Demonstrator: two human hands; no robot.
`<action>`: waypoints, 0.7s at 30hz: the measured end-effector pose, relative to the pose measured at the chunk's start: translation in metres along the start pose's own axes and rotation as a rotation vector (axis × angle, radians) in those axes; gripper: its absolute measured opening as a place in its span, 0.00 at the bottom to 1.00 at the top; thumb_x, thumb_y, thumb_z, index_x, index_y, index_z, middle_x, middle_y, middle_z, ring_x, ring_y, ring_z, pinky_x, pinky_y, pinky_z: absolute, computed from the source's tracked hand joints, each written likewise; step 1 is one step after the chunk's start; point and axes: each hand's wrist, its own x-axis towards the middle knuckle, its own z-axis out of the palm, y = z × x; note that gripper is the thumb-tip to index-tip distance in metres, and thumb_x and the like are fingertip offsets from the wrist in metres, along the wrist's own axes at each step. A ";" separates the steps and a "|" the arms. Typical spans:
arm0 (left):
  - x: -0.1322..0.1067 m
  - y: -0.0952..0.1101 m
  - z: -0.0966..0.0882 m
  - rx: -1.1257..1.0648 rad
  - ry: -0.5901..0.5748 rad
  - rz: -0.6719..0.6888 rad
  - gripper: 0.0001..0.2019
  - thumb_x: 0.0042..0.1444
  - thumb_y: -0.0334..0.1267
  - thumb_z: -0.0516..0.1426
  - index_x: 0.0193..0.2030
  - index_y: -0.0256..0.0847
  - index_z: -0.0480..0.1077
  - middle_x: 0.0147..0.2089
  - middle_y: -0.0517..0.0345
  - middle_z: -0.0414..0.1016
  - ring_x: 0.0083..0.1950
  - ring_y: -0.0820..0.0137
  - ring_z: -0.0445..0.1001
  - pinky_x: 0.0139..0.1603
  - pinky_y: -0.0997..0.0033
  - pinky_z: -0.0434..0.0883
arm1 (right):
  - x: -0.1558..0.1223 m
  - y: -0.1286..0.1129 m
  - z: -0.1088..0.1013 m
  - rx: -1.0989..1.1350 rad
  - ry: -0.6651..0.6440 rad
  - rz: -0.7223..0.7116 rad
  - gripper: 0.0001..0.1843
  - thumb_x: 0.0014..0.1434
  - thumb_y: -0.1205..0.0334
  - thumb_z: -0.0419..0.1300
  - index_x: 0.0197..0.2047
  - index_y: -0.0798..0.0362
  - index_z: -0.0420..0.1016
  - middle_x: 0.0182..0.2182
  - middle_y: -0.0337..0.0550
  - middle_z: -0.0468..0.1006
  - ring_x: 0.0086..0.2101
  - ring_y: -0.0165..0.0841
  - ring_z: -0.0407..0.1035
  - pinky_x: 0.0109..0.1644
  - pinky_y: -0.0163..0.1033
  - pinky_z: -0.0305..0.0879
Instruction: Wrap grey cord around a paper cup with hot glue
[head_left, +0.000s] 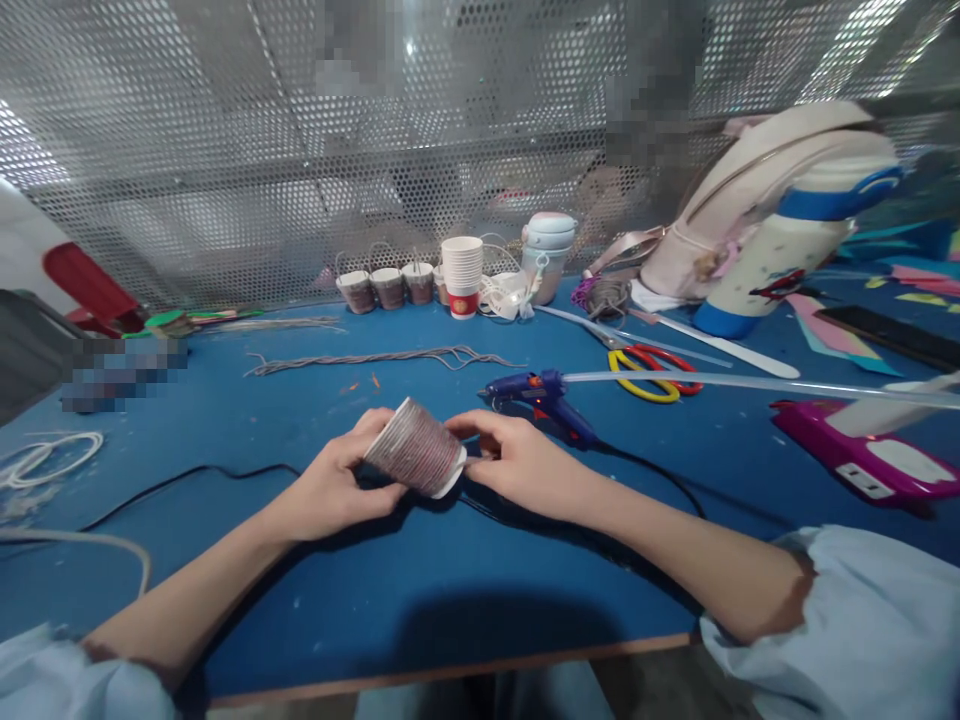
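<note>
- Pale blue sleeves lay nearest, well behind both hands, above the table.
- The left hand gripped the cup near its wide end, thumb below and fingers around the far side.
- The cup, wound with greyish-pink cord, was tilted between the hands, its white base towards the right hand.
- The right hand was curled at that base, thumb and fingertips close together; whether they pinched a cord end I could not tell.
- A black cable ran left of the left hand.
- The glue gun lay just beyond the right hand, a power strip well to its right.
- Loose strands stretched beyond the left hand.
- Scissors lay beyond the right hand, past the gun.
- Farther off, ahead of both hands, stood wrapped cups, a cup stack and a flask.
- Behind everything rose a perforated screen.
</note>
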 end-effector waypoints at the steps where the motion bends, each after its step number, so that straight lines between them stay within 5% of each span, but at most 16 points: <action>1: 0.000 -0.001 0.001 0.004 0.014 -0.027 0.09 0.52 0.30 0.59 0.40 0.40 0.75 0.50 0.51 0.74 0.52 0.62 0.70 0.56 0.61 0.66 | 0.000 0.002 0.002 -0.032 0.036 -0.046 0.18 0.54 0.73 0.59 0.49 0.55 0.74 0.37 0.41 0.78 0.28 0.26 0.66 0.34 0.35 0.62; 10: 0.006 0.002 0.013 -0.253 0.102 -0.381 0.27 0.46 0.30 0.60 0.55 0.40 0.63 0.46 0.55 0.74 0.47 0.65 0.74 0.51 0.66 0.70 | 0.005 0.020 0.005 -0.316 0.181 -0.276 0.13 0.58 0.72 0.58 0.47 0.56 0.72 0.42 0.48 0.78 0.42 0.37 0.72 0.45 0.43 0.67; 15: 0.008 0.013 0.009 -0.326 0.127 -0.500 0.18 0.51 0.41 0.61 0.48 0.39 0.71 0.41 0.56 0.76 0.43 0.65 0.74 0.45 0.67 0.71 | 0.006 0.022 0.009 -0.402 0.181 -0.309 0.11 0.59 0.72 0.57 0.47 0.56 0.71 0.41 0.49 0.77 0.41 0.38 0.72 0.45 0.44 0.68; 21: 0.011 0.018 0.012 -0.276 0.183 -0.554 0.13 0.46 0.39 0.65 0.39 0.37 0.77 0.34 0.58 0.80 0.35 0.67 0.75 0.41 0.68 0.72 | 0.005 0.023 0.010 -0.398 0.210 -0.372 0.12 0.60 0.71 0.55 0.47 0.54 0.69 0.43 0.48 0.76 0.42 0.37 0.72 0.43 0.42 0.69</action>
